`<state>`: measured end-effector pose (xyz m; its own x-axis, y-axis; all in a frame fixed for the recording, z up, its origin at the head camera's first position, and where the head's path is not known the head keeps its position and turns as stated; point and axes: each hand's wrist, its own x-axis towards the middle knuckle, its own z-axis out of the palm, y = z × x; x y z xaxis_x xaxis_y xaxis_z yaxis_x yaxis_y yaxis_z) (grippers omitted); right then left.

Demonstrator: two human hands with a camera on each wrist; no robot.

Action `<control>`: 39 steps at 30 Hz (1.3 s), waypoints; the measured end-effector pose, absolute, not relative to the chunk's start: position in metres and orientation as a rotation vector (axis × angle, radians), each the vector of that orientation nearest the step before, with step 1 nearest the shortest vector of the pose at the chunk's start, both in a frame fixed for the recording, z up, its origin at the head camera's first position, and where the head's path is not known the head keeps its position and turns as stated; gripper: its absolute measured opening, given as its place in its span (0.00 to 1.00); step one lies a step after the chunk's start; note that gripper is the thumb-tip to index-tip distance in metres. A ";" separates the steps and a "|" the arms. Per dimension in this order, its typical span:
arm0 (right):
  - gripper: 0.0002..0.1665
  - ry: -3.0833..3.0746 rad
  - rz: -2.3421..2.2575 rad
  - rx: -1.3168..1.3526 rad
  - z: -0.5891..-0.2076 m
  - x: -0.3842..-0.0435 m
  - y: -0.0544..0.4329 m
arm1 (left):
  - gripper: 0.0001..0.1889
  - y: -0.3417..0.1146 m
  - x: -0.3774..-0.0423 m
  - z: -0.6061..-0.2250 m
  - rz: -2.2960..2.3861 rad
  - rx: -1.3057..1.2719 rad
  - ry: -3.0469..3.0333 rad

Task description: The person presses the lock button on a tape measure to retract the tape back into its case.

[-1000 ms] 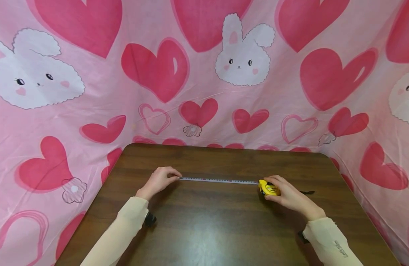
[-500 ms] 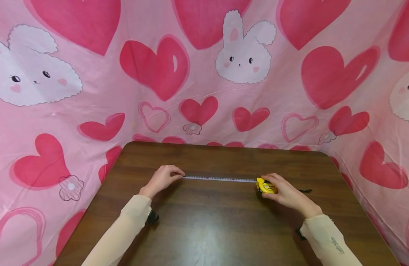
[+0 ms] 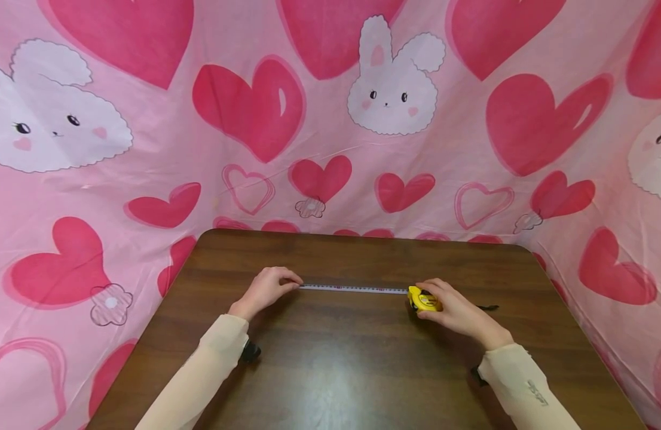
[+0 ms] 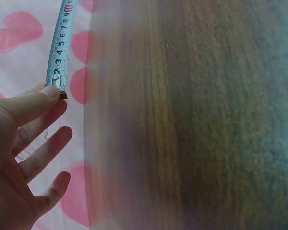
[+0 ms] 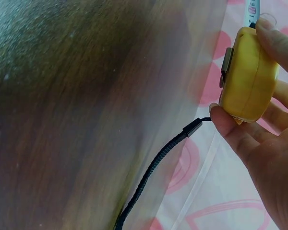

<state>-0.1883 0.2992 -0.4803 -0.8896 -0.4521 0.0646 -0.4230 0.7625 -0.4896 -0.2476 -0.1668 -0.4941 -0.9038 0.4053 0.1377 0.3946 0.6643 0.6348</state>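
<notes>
A yellow tape measure (image 3: 424, 300) is in my right hand (image 3: 458, 309), its case gripped between thumb and fingers. Its white blade (image 3: 357, 289) stretches leftward, nearly level, to my left hand (image 3: 266, 291). There the thumb and forefinger pinch the end hook, while the other fingers spread loosely in the left wrist view. Low numbers and a red ten show on the blade (image 4: 60, 48) near that hand. From the yellow case (image 5: 252, 74) in the right wrist view hangs a black wrist strap (image 5: 153, 167); a metal belt clip (image 5: 226, 66) sits on its side.
Both hands are over a brown wooden table (image 3: 330, 358) with rounded far corners. Behind it and along both sides hangs a pink cloth (image 3: 330, 137) printed with hearts and rabbits. Dark devices are strapped under both cream sleeves (image 3: 201, 364).
My hands have come closer together: the left has moved right and the right has moved left with the tape measure. The stretch of blade showing between them is shorter.
</notes>
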 end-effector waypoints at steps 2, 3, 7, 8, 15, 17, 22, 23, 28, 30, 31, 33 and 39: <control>0.40 2.891 -0.787 -0.721 -0.480 -0.189 0.298 | 0.07 -0.166 -0.248 -0.493 1.077 0.690 2.853; 0.40 2.890 -0.789 -0.721 -0.480 -0.189 0.298 | 0.07 -0.165 -0.248 -0.493 1.074 0.695 2.855; 0.40 2.880 -0.800 -0.716 -0.480 -0.189 0.296 | 0.07 -0.162 -0.248 -0.493 1.063 0.704 2.863; 0.40 2.880 -0.802 -0.711 -0.480 -0.189 0.296 | 0.07 -0.161 -0.248 -0.493 1.060 0.708 2.865; 0.39 2.872 -0.801 -0.699 -0.479 -0.188 0.292 | 0.07 -0.156 -0.249 -0.491 1.062 0.729 2.862; 0.39 2.871 -0.810 -0.694 -0.479 -0.189 0.291 | 0.07 -0.155 -0.249 -0.492 1.053 0.732 2.869; 0.39 2.871 -0.824 -0.706 -0.479 -0.188 0.289 | 0.07 -0.152 -0.249 -0.490 1.048 0.733 2.869; 0.39 2.871 -0.825 -0.710 -0.479 -0.188 0.288 | 0.07 -0.151 -0.249 -0.490 1.051 0.730 2.864; 0.40 2.874 -0.827 -0.709 -0.478 -0.189 0.285 | 0.07 -0.147 -0.249 -0.487 1.069 0.715 2.844; 0.40 2.871 -0.832 -0.705 -0.477 -0.189 0.283 | 0.07 -0.146 -0.249 -0.487 1.071 0.710 2.835; 0.40 2.868 -0.831 -0.701 -0.477 -0.189 0.283 | 0.07 -0.145 -0.250 -0.488 1.069 0.711 2.832; 0.40 2.854 -0.836 -0.688 -0.476 -0.189 0.282 | 0.07 -0.144 -0.250 -0.488 1.068 0.718 2.830; 0.42 2.829 -0.839 -0.648 -0.474 -0.189 0.279 | 0.07 -0.141 -0.251 -0.487 1.087 0.730 2.830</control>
<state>-0.1887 0.2789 -0.4743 -0.9011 -0.4336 0.0061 -0.3668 0.7547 -0.5439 -0.2512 -0.1414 -0.4866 -0.8903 0.4327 0.1420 0.4166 0.6477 0.6379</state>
